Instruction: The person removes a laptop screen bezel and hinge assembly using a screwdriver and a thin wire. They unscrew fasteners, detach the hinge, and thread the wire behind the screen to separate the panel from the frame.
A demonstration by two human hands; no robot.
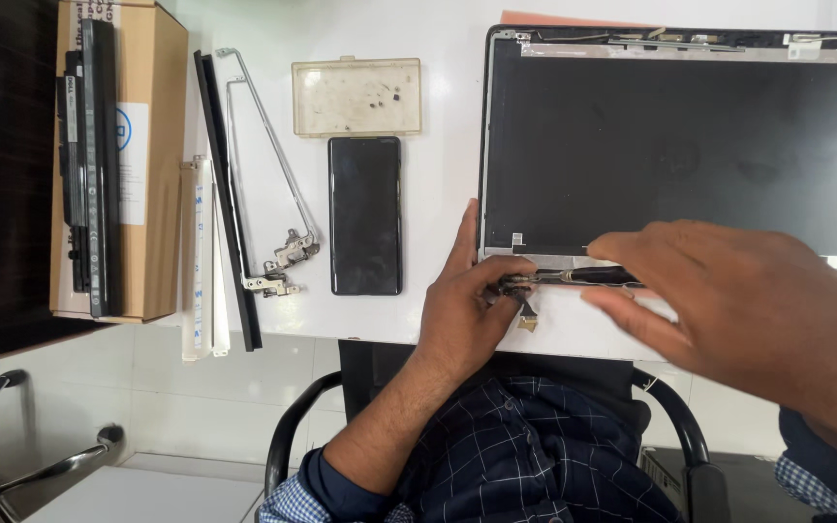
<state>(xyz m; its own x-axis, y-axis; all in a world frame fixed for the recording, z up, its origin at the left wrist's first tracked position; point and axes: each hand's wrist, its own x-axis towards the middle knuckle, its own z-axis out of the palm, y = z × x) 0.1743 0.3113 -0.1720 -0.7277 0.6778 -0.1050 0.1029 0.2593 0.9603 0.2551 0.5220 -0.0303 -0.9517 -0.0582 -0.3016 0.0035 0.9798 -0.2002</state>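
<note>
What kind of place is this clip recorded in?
Likely a laptop repair bench: a bare laptop screen panel lies on the white table, with loose metal hinges, a laptop battery and a small parts tray.

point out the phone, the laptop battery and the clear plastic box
phone (365, 215), head view, middle of its dark screen
laptop battery (89, 165), head view, middle of its black body
clear plastic box (356, 96), head view, centre of its lid

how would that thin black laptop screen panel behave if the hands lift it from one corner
The thin black laptop screen panel is broad and very flat, so it would probably flex or crack if lifted by one corner. Its glossy face looks slippery and easily scratched. The left hand and right hand work at its lower edge, where a small cable hangs, likely delicate if tugged.
</note>
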